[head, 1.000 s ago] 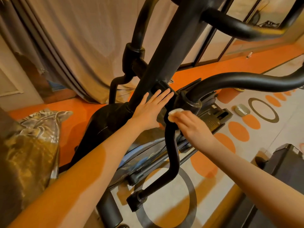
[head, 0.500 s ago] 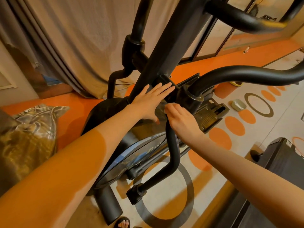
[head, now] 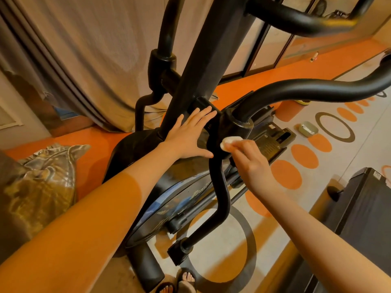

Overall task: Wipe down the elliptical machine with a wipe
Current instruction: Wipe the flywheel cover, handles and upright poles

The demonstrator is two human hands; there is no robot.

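Wipe (head: 230, 141) pinched in right hand (head: 251, 159), pressed against elliptical (head: 203, 66) pivot joint. Left hand (head: 188, 134) laid flat, fingers straight, on column — nothing held. Risk: fingers caught if swing arm gets nudged.

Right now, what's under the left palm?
The left hand lies flat with straight fingers on the elliptical machine, at the black bracket where the upright post meets the pivot housing. The surface beneath the palm is covered and cannot be seen.
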